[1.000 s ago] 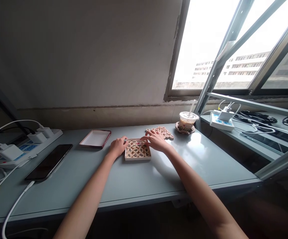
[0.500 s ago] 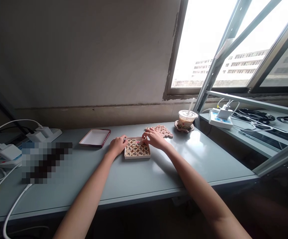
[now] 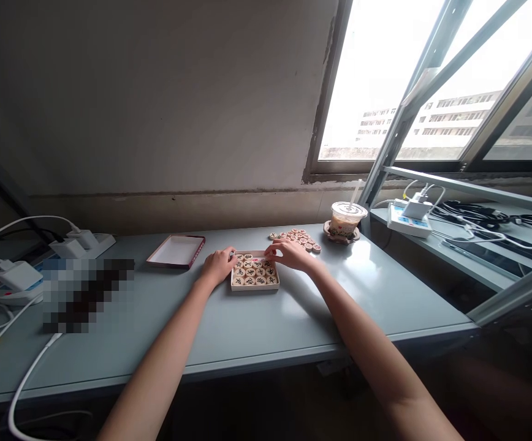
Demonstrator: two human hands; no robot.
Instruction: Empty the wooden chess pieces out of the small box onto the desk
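Note:
A shallow cardboard box [image 3: 255,287] stands near the middle of the desk, holding several rows of round wooden Chinese chess pieces [image 3: 250,272] marked with dark characters. My left hand [image 3: 220,266] is closed on the box's left wall, fingertips at the back left corner. Over the back right corner, my right hand [image 3: 291,253] has its fingers bent together; whether a piece is between them is hidden. Behind it lies a loose cluster of chess pieces with reddish markings [image 3: 301,236].
The box lid [image 3: 174,252] lies upturned left of the box. A lidded drink cup with a straw [image 3: 346,220] stands in a dish at the back right. Power strips [image 3: 86,245] and white cables are at the left; another power strip [image 3: 408,220] is on the right shelf.
My right hand has lowered and flattened slightly at the box's back right corner, uncovering more of the loose pieces behind it. My left hand stays on the box. The view has shifted a little.

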